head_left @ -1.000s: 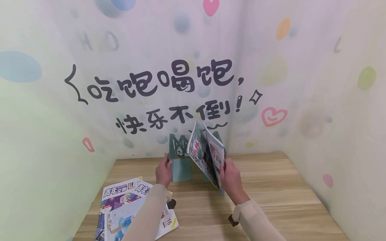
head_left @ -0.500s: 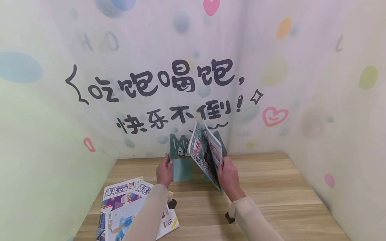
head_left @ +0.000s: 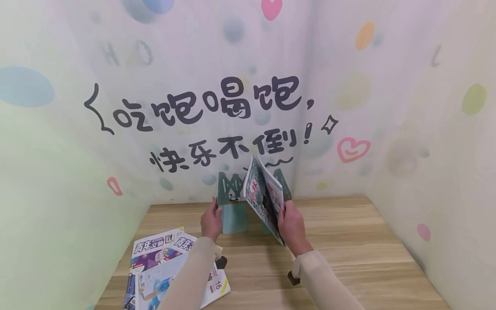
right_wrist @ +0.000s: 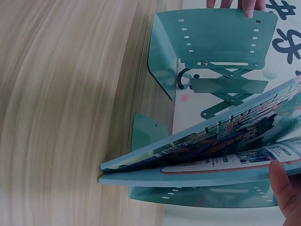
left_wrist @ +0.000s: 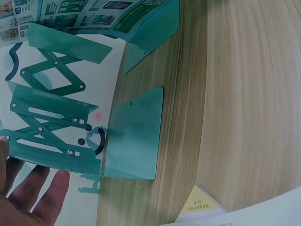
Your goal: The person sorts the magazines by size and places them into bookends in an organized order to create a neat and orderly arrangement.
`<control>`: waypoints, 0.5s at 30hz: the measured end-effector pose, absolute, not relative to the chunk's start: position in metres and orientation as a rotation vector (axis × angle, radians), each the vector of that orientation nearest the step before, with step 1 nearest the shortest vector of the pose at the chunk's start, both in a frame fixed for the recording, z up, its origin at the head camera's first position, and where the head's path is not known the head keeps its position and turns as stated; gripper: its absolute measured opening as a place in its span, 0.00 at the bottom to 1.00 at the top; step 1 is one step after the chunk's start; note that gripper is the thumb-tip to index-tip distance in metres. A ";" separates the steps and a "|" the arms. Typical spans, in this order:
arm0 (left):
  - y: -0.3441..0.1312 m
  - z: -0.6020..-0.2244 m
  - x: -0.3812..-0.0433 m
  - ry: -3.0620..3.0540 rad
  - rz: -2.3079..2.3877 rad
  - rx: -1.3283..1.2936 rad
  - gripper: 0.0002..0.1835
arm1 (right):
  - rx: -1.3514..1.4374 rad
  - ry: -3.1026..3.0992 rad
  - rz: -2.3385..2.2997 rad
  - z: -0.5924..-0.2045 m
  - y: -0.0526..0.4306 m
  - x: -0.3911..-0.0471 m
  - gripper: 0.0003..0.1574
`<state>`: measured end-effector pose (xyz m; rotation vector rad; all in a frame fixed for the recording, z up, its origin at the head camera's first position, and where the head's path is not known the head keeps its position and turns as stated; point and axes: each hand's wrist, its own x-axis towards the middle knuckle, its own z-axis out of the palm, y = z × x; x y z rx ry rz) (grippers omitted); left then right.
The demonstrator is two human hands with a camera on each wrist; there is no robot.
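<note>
A teal metal expandable bookend (head_left: 234,218) with crossed scissor bars stands at the back of the wooden table. My left hand (head_left: 211,222) grips the upright panel at its left end, the thumb on one side and fingers on the other in the left wrist view. Two magazines (head_left: 260,196) lean upright at the bookend's right end, spread apart toward the top. With the right hand (head_left: 293,226) I hold them from the right; its thumb lies on the right-hand magazine (right_wrist: 225,176) in the right wrist view. The right end panel (right_wrist: 211,195) shows just beyond them, and the other right fingers are hidden.
Several magazines (head_left: 155,275) lie overlapping at the table's left front, partly under my left forearm. A printed wall (head_left: 186,181) rises directly behind the bookend, and side walls flank the wooden table (head_left: 348,249).
My right hand has shifted slightly left with the magazines, and the right-hand magazine has tilted closer to the other. More of the bookend's right panel shows. The left hand stays put.
</note>
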<state>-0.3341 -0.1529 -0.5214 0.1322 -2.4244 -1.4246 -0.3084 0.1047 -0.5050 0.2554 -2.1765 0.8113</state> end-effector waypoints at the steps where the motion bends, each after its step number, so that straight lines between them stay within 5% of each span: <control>1: -0.153 -0.522 -0.335 -2.426 -1.421 0.134 0.24 | 0.256 -2.178 0.821 -0.505 0.104 -0.308 0.12; 15: -0.153 -0.522 -0.334 -2.416 -1.416 0.112 0.24 | 0.297 -2.202 0.888 -0.509 0.098 -0.305 0.12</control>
